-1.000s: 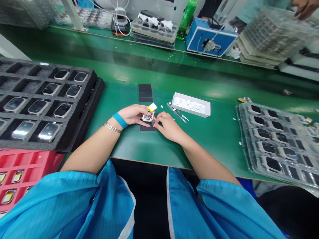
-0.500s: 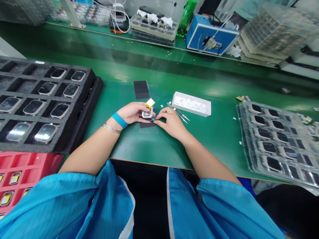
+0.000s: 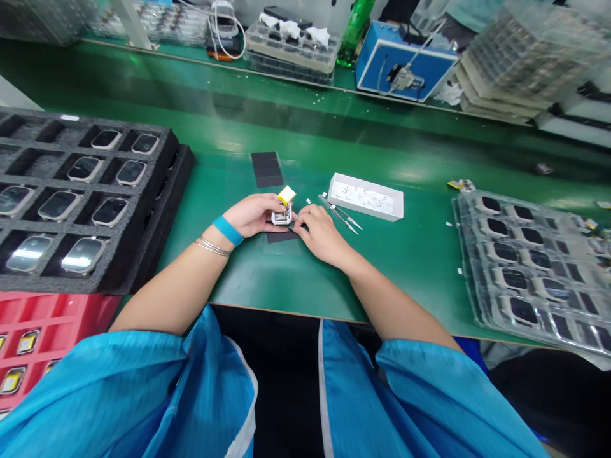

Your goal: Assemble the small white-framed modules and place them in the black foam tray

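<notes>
Left hand [image 3: 252, 215] closed around a small white watch case [image 3: 282, 216], held low over a dark film strip [image 3: 279, 236] on the green bench mat [image 3: 224, 191]; a yellow battery [image 3: 287, 194] sits tilted at the case's top edge, apparently not seated. Right hand [image 3: 322, 236] close beside it, fingertips [image 3: 296, 230] at the case's lower corner; whether they pinch case or strip, cannot tell. Steel tweezers [image 3: 340, 214] lie free to the right, by a white box [image 3: 366, 197] of small parts. Judged state: this unit looks part-built. Black foam tray [image 3: 162, 191] at left holds many glass-faced watches, clear blister tray [image 3: 470, 254] at right many dark-faced units, red tray [image 3: 52, 312] batteries; plenty appears left to do
</notes>
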A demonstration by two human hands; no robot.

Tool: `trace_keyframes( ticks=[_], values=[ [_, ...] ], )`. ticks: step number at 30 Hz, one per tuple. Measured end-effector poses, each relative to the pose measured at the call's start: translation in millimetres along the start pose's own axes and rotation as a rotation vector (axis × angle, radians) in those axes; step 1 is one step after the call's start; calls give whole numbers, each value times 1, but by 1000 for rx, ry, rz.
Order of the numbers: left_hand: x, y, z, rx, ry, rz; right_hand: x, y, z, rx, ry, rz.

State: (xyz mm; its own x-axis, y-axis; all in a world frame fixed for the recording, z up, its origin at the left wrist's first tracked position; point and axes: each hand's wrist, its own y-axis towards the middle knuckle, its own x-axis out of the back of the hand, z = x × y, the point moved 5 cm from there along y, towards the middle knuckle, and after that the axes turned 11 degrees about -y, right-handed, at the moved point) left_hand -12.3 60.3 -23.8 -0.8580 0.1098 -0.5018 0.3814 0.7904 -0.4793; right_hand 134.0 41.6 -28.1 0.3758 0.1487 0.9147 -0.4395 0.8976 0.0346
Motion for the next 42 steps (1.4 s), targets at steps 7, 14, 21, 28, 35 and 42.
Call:
trace_keyframes(
  ticks=[7,14,21,28,35,42],
  values=[
    [-1,-1,-1,-5,0,-9,24,-11,5,189,201,-34],
    [-7,-5,-2,-128,45,-77,39,-11,-3,116,610,-247],
    [-20,-11,1,-154,144,-85,24,-7,-7,-50,796,-254],
    [-23,-11,4,-156,145,-68,22,-6,-2,-20,717,-276],
    [-23,-10,5,-142,154,-61,20,-5,0,11,732,-263],
    [-23,-10,5,-138,181,-77,20,-6,3,54,671,-267]
  ],
)
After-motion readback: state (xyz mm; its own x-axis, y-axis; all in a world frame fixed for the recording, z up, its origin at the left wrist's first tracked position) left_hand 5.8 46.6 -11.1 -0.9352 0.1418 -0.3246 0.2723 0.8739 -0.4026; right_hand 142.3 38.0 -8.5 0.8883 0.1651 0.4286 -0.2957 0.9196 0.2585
